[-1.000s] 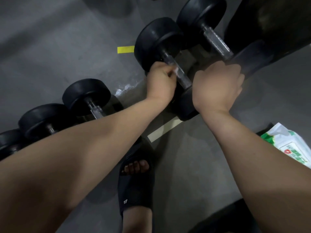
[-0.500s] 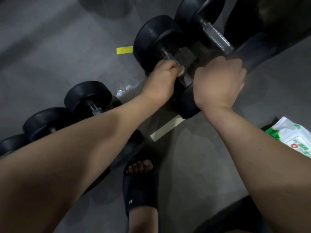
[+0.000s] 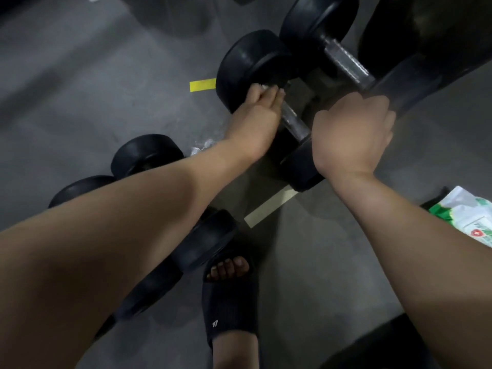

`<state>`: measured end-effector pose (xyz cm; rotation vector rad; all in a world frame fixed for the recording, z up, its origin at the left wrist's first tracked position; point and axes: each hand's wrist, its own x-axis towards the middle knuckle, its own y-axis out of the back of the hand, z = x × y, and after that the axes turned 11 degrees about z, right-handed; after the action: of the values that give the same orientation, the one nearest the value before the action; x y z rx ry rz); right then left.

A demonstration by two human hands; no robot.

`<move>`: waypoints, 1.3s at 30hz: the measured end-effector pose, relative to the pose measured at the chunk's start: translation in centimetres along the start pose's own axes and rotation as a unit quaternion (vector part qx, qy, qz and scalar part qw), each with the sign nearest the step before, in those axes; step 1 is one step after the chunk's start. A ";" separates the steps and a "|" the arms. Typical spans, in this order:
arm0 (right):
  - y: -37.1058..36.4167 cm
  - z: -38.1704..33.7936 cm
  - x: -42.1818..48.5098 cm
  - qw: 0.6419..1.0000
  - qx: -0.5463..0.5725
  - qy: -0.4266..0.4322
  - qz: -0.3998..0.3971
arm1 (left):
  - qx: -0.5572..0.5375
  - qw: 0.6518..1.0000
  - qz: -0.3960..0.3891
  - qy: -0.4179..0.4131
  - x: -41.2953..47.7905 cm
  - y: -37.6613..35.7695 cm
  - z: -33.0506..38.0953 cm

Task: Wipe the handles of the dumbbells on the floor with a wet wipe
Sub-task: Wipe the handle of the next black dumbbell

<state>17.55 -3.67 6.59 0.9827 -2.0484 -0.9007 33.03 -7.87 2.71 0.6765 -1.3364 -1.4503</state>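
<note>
- The wiping is under way. The left grip [image 3: 255, 121] is clamped round the wipe [image 3: 266, 87] at the far end of the handle [image 3: 295, 123], hard against the far head of the dumbbell [image 3: 247, 65], which lies on the floor [image 3: 106, 89].
- The right grip [image 3: 354, 134] sits curled over the near end of that dumbbell. Its fingers are hidden, so I cannot tell what it holds, if anything.
- The next move probably calls for drawing the wipe back along the bare steel towards the near head.
- The next dumbbell [image 3: 346, 62] lies just beyond, and the small dumbbells [image 3: 146, 153] lie to the left. Their handles likely wait their turn.
- The pack [image 3: 468, 219], green and white, lies on the floor at the right edge. Its contents cannot be seen.
</note>
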 end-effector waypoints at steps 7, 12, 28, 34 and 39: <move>-0.1 0.1 0.0 1.000 -0.010 0.004 -0.003 | 0.065 0.998 -0.009 0.019 -0.5 0.3 -0.6; 0.0 0.2 0.0 1.000 -0.007 -0.001 -0.001 | 0.036 0.997 -0.046 0.051 -0.6 0.4 1.6; -0.1 0.1 -0.1 1.000 0.003 -0.005 0.003 | 0.016 0.996 0.022 0.082 -0.8 -0.2 -0.1; -0.1 0.1 0.0 1.000 0.005 -0.006 0.004 | 0.015 0.997 0.039 0.070 -0.6 0.1 0.0; -0.2 0.1 -0.1 1.000 0.011 -0.005 0.011 | -0.059 0.993 0.079 0.063 0.0 -1.0 -0.3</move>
<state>17.55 -3.65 6.35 0.9663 -2.0783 -0.8753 32.96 -8.09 1.69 0.5629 -1.1698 -1.3271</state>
